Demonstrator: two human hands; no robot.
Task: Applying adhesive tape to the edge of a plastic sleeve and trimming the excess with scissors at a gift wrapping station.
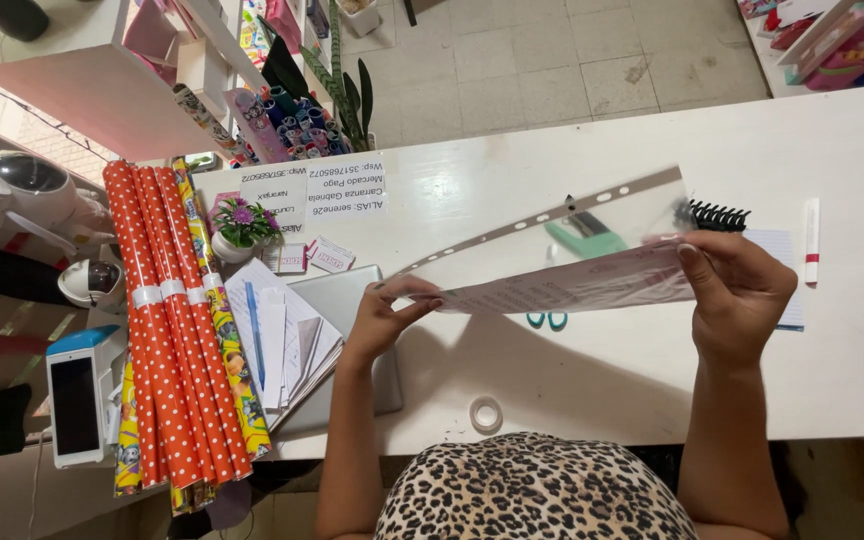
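My left hand (389, 312) pinches the left end of a printed paper sheet (572, 285), and my right hand (740, 292) grips its right end. The sheet sits partly inside a clear plastic sleeve (592, 222) with a punched strip along its far edge. Both are held up above the white table (572, 380). Through the sleeve I see a green-handled tool (586, 238). Teal scissor handles (546, 320) peek out below the paper. A black comb binding (719, 215) lies just beyond my right hand.
A roll of clear tape (486, 413) lies near the front edge. A grey laptop (347, 340) carries a stack of papers (282, 345). Red polka-dot wrapping rolls (167, 320) lie at left, near a small potted flower (241, 228), a white pen (812, 240) and a notepad (782, 280).
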